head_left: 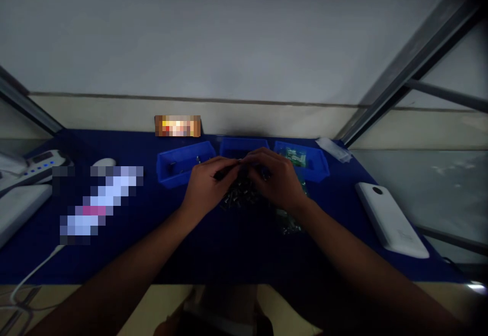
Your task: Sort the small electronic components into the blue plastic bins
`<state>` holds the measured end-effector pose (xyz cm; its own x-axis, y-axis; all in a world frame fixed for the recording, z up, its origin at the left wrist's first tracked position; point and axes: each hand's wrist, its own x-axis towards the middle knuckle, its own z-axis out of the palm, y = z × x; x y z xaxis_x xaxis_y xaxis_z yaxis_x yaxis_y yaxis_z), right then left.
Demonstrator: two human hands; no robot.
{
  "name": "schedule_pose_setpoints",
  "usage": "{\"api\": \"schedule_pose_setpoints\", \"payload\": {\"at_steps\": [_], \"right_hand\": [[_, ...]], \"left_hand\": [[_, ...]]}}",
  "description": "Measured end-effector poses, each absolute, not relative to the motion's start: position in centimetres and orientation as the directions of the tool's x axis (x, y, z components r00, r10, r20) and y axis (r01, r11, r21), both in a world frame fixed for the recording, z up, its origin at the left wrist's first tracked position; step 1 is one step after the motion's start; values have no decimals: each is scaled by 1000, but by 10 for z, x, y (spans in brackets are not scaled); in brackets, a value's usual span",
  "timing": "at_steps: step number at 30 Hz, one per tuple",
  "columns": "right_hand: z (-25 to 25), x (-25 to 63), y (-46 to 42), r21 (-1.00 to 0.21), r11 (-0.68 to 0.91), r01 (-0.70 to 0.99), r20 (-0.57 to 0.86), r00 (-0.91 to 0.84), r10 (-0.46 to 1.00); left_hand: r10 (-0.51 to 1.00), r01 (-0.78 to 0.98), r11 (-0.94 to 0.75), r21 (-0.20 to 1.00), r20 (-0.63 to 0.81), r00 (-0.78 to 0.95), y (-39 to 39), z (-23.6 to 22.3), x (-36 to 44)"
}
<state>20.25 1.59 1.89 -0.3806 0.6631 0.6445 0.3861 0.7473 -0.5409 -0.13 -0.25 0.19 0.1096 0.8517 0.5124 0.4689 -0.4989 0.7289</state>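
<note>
My left hand [209,181] and my right hand [275,173] meet at the fingertips over a heap of small dark parts [240,196]. Both are closed in a pinch, and whatever lies between the fingers is too dark and small to name. Behind the hands stand three blue bins: the left bin [173,171] with a few small items in it, the middle bin [232,145] partly covered by my hands, and the right bin [318,168] with a green-printed clear packet [295,156]. A crumpled clear bag [287,222] lies beneath my right forearm.
On the blue table [213,260], a white power bank [392,219] lies at the right and a blurred-out lit device [99,204] with a cable at the left. A power strip [41,165] sits farther left. Clear plastic bags [334,149] lie at the back right. A lit screen [177,126] leans on the wall.
</note>
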Motion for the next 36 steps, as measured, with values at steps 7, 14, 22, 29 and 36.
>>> {"api": "schedule_pose_setpoints", "payload": {"at_steps": [7, 14, 22, 29, 36], "right_hand": [[15, 201, 19, -602, 688, 404, 597, -345, 725], [16, 200, 20, -799, 516, 310, 453, -255, 855], [14, 198, 20, -891, 434, 131, 391, -262, 882], [17, 198, 19, -897, 436, 75, 409, -231, 883], [14, 197, 21, -898, 437, -50, 437, -217, 873]], "left_hand": [[868, 527, -464, 713, 485, 108, -2, -2, -2], [886, 433, -435, 789, 462, 50, -2, -4, -2], [925, 121, -375, 919, 379, -9, 0, -1, 3], [914, 30, -404, 914, 405, -26, 0, 3, 4], [899, 91, -432, 897, 436, -28, -1, 5, 0]]}}
